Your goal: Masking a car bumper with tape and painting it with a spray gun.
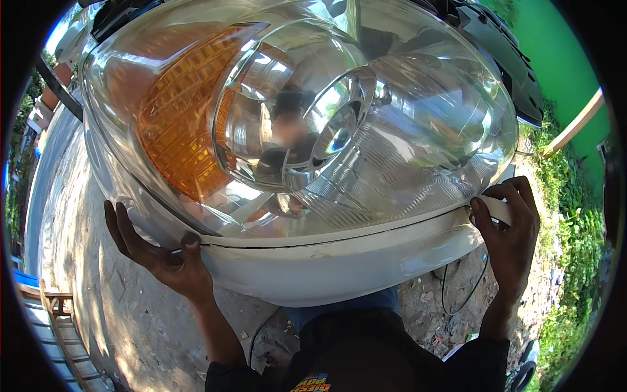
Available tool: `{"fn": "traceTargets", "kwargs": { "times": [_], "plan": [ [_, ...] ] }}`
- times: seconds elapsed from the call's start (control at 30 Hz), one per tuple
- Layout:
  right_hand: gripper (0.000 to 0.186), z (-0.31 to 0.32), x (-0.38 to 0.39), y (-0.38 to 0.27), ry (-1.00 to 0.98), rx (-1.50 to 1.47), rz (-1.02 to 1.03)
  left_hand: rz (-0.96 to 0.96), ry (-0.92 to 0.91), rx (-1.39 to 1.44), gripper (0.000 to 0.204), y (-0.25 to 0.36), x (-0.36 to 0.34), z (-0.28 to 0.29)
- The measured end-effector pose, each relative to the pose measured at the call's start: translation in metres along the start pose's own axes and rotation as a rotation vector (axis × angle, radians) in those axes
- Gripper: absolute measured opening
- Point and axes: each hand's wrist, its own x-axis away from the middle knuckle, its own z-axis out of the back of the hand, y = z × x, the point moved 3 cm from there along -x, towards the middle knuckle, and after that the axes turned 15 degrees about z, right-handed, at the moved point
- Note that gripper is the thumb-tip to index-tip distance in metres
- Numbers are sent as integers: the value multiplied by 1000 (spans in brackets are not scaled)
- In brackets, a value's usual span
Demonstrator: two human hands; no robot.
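A large clear headlight with an amber section and a round reflective lens fills the upper middle, set above white bodywork along a narrow dark seam. My left hand touches the bodywork at the lower left, fingers spread upward along the curved side and thumb at the seam. My right hand is closed on a short white strip at the right end of the seam, thumb at the edge.
Black parts sit behind the headlight. A green wall, a leaning pale pole and weeds line the right. Below are dirt ground and dark cables. A wooden-framed object stands at lower left.
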Motion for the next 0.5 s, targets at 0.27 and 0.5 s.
{"fn": "traceTargets", "kwargs": {
  "times": [0.27, 0.5],
  "plan": [
    [17, -4, 2, 0, -3, 32, -25, -4, 110, 43, 68, -7, 13, 5],
    [19, 0, 3, 2, 71, 50, 128, -175, -872, 642, 19, 122, 92, 5]
  ]
}}
